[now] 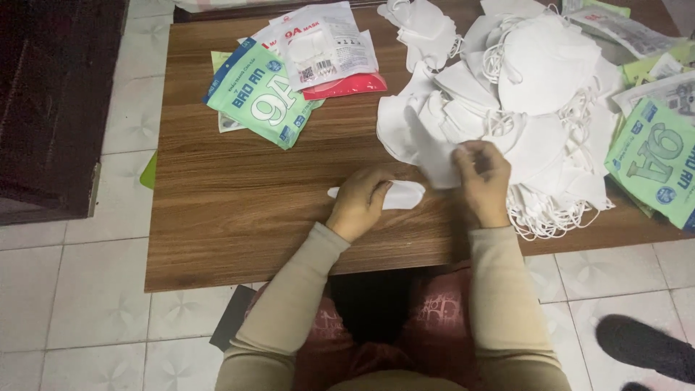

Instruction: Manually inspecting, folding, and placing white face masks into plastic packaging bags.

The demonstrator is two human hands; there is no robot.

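Matt white cloth masks (pixel 536 65) — wood-grain table (pixel 239 210)

Wooden table (pixel 239 217); masks (pixel 536 72), packets (pixel 260 94).
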